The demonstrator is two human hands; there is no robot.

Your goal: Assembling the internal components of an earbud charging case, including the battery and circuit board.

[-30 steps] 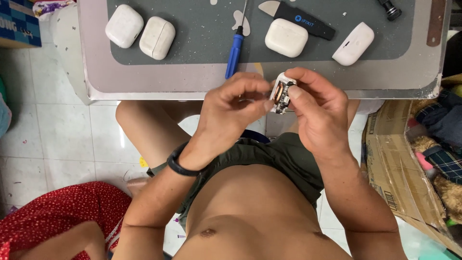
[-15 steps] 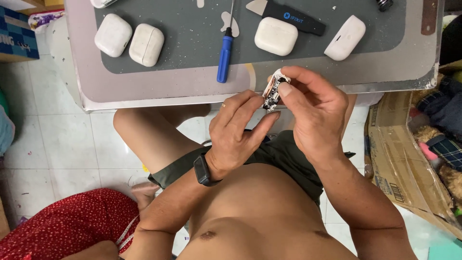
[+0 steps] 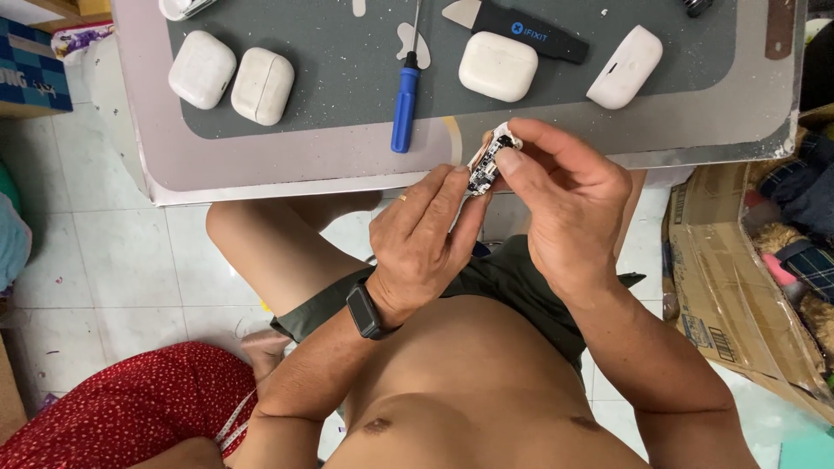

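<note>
Both hands meet just below the table's near edge. My right hand point(image 3: 569, 204) pinches a small white part with an exposed black circuit board point(image 3: 487, 159) between thumb and forefinger. My left hand point(image 3: 421, 243), with a dark watch on its wrist, presses its fingertips against the lower end of the same part. On the grey mat point(image 3: 347, 78) above lie a blue-handled screwdriver point(image 3: 405, 100) and several white earbud cases: two at the left point(image 3: 201, 69) point(image 3: 262, 84), one in the middle point(image 3: 498, 66), one at the right point(image 3: 625, 67).
A black pry tool point(image 3: 530, 31) lies at the mat's top. The table's pale rim point(image 3: 261, 169) is close to my hands. A cardboard box point(image 3: 738, 287) with clothes stands on the right. Red dotted fabric point(image 3: 130, 408) lies bottom left on the tiled floor.
The view has shifted, so the table sits lower and further right in frame. Both hands stay on the small part; my left hand has turned more palm-down against it.
</note>
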